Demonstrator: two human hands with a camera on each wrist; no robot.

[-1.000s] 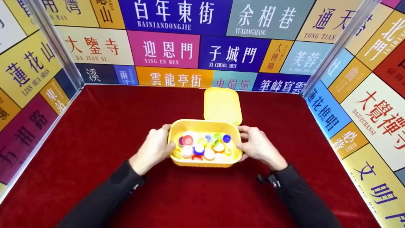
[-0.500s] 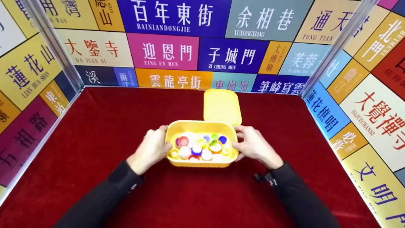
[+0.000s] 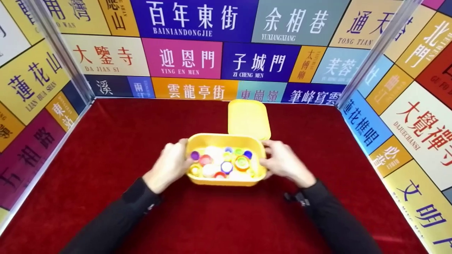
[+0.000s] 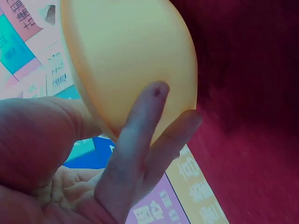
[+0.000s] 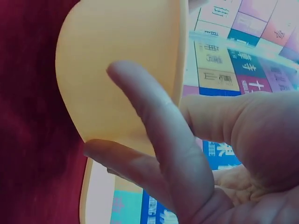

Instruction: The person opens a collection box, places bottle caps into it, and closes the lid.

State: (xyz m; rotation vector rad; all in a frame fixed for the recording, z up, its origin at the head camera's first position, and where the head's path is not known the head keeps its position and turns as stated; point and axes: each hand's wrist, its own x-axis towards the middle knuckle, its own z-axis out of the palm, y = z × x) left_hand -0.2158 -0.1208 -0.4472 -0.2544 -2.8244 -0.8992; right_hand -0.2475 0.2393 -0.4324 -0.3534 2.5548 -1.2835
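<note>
A yellow plastic box (image 3: 226, 182) with rounded corners holds a loose layer of bottle caps in many colours. Among them are a red cap (image 3: 206, 160), a purple cap (image 3: 195, 155) and an orange cap with a green one inside it (image 3: 242, 162). My left hand (image 3: 169, 161) grips the box's left end, thumb at the rim and fingers spread along the outer wall. At the opposite end my right hand (image 3: 286, 163) holds it the same way. Both wrist views show fingers flat against the yellow wall (image 4: 135, 56), with another finger reaching to its bottom edge.
Just behind the box lies a flat yellow lid (image 3: 248, 118) on the red cloth-covered table (image 3: 141, 120). Panels with printed place names (image 3: 183, 58) close off the back and both sides, with metal posts (image 3: 381, 53) at the corners.
Both hands have moved the box slightly left. Inside it the caps have shifted: the purple one has come clear of the red one, and a green cap now sits within the orange one.
</note>
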